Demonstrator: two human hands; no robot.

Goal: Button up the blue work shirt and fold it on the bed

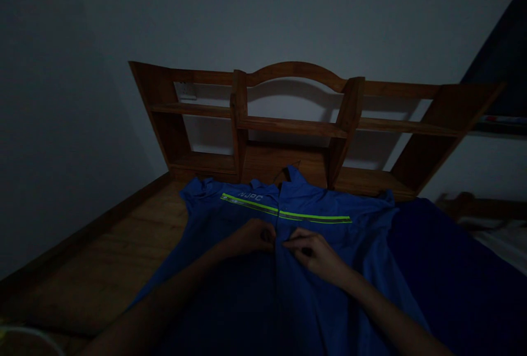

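The blue shirt (284, 279) is lying spread out, front up, before the wooden shelf unit (288, 125), its collar (295, 175) pointing toward the shelves and its long axis running away from the person. A lime-edged stripe (315, 217) is crossing the chest below pale lettering (250, 196). The left hand (252, 236) is pinching the front edge; the right hand (316, 252) is holding its fingertips narrow there, whether gripping fabric cannot be told.
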